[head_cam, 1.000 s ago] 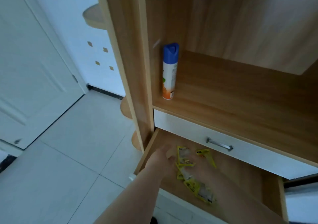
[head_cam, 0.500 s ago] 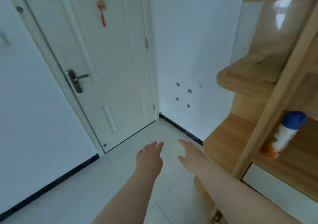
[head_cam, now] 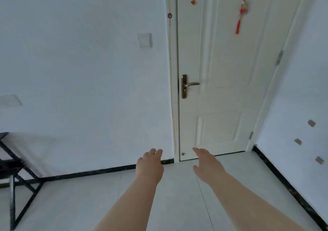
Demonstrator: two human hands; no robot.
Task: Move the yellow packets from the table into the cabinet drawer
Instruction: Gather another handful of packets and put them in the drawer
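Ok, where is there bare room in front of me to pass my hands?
Bare floor shows between the left hand and right hand, up to the door and black skirting. It is crowded only far left, by the black metal frame.

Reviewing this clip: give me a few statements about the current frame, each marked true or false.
1. The left hand and right hand hold nothing. True.
2. A red tassel hangs on the door. True.
3. The door stands wide open. False: it is shut.
4. The cabinet drawer is in view. False: no cabinet shows in this view.
5. A yellow packet lies in view. False: none shows.
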